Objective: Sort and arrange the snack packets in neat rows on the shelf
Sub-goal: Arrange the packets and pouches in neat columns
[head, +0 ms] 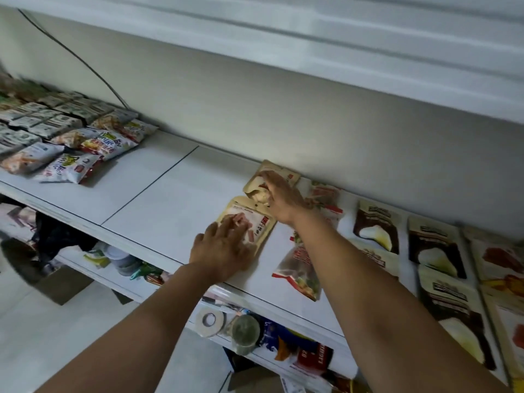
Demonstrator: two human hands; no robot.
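Two beige snack packets lie on the white shelf (158, 194), one behind the other. My left hand (224, 248) rests flat with straight fingers on the nearer beige packet (261, 219). My right hand (280, 199) lies on the farther beige packet (262, 188) by the back wall, its fingers spread over the packet. To the right lie red-and-clear packets (300, 268), then dark brown packets (377, 225) in rows.
At the shelf's far left sits a pile of white and grey snack packets (71, 148). A cable (85, 63) runs down the wall. The lower shelf holds a tape roll (211, 320), a jar (245, 333) and more packets. A shelf overhangs above.
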